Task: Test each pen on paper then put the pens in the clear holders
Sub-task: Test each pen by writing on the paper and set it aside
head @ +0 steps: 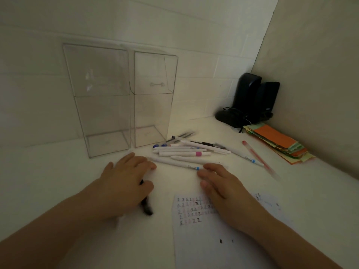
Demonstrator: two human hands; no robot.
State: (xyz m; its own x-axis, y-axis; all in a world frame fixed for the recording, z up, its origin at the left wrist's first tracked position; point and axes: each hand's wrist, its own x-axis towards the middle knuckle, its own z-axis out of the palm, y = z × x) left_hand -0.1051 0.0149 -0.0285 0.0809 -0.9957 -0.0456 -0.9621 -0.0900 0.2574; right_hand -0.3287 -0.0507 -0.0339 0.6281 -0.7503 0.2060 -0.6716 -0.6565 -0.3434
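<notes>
left hand (124, 177): palm down on the counter (48, 181), fingers (143, 162) spread loosely; a dark pen (145, 204) lies under the palm, blurred, only its lower end and a bit near the thumb showing. Pressed on it or gripping it, cannot tell.
right hand (219, 183): palm down, fingers (208, 167) loosely together, holding nothing; tips touching or just beside the white pen (174, 162) with the blue band.
pens (186, 150): loose pile on the counter just right of the holders, mostly white barrels, some blue caps, one pink band. A pink pen (258, 158) lies apart to the right.
holders (120, 98): two clear boxes, upright, side by side against the wall. Both look empty.
paper (194, 230): near edge, under the right wrist, rows of test scribbles across its top part.
step: likely picking the next pen to test; none binned yet, so early.
do it well: pinch one barrel near the middle, lift clear so the pile does not roll, scribble on blank paper below the rows, then drop it tip down in a holder.
edges: wall (174, 26) close behind the holders, side panel on the right.
room: open counter on the left and between the hands; sticky notes (275, 142) and black speakers (252, 98) fill the right corner, well apart from the pile.
</notes>
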